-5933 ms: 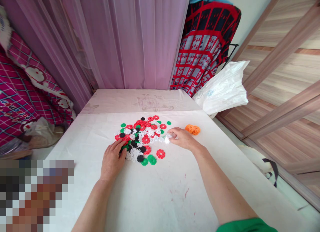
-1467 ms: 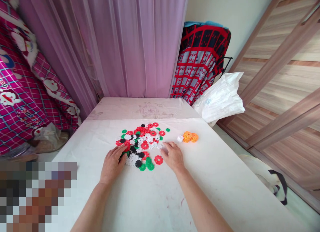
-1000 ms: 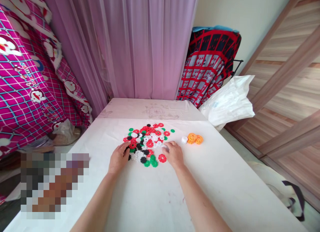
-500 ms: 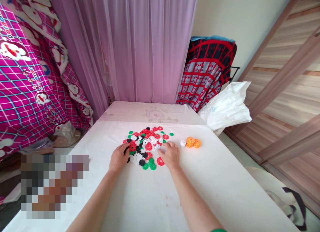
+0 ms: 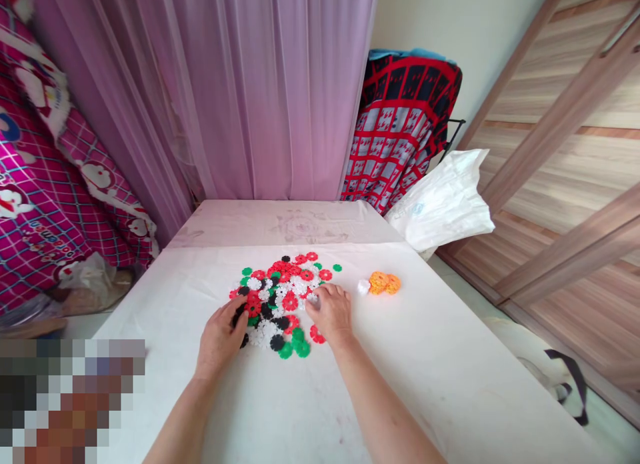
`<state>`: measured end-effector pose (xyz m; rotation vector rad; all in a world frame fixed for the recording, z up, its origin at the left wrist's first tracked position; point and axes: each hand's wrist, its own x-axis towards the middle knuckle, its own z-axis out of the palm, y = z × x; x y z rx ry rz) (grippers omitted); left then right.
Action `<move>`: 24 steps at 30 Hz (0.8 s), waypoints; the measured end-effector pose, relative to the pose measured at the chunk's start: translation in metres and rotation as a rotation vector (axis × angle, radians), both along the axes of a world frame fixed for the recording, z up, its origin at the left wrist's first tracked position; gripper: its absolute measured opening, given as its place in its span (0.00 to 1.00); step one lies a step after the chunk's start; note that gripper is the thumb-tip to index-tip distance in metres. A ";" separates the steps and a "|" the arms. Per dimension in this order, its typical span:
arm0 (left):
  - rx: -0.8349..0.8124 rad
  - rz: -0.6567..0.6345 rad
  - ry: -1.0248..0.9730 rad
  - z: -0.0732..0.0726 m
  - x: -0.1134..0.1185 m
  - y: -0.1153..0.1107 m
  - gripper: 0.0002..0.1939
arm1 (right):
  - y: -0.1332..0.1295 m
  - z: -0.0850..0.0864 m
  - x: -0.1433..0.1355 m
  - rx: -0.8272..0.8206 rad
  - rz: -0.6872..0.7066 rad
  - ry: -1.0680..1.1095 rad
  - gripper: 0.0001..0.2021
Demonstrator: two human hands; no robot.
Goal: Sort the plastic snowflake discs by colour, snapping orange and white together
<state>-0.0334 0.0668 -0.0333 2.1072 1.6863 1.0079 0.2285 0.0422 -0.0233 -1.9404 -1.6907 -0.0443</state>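
A loose pile of small plastic snowflake discs (image 5: 290, 301) in red, white, black and green lies on the white-covered table (image 5: 400, 377). At the pile's left edge, my left hand (image 5: 220, 336) rests with thumb and fingers apart, black discs showing in the gap. My right hand (image 5: 332, 312) curves over the right side, its thumb and fingers apart beside white discs. Its fingers partly cover that side of the pile. Several green discs (image 5: 299, 345) lie at the near edge, and a red disc (image 5: 317, 334) sits just below my right hand.
Right of the pile are a cluster of orange discs (image 5: 384, 283) and white discs (image 5: 363, 287). A white bag (image 5: 443, 207) stands past the table's right edge, near a wooden wardrobe (image 5: 555, 184). Behind the table hangs a purple curtain (image 5: 260, 97). A patterned pink cloth (image 5: 75, 177) hangs at the left.
The view has turned slightly, so the table and pile appear shifted left. Both hands keep nearly the same places at the pile's sides. The orange discs remain where they were on the table.
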 end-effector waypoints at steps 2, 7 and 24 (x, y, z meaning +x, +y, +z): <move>-0.002 -0.002 -0.004 0.000 0.000 0.000 0.21 | -0.003 -0.006 0.010 0.055 -0.017 0.104 0.09; -0.002 -0.004 0.003 -0.002 0.000 0.000 0.22 | -0.017 -0.020 0.048 0.106 -0.181 0.402 0.14; -0.012 -0.021 0.029 -0.002 -0.001 -0.001 0.23 | -0.024 -0.008 0.040 -0.022 0.064 0.033 0.07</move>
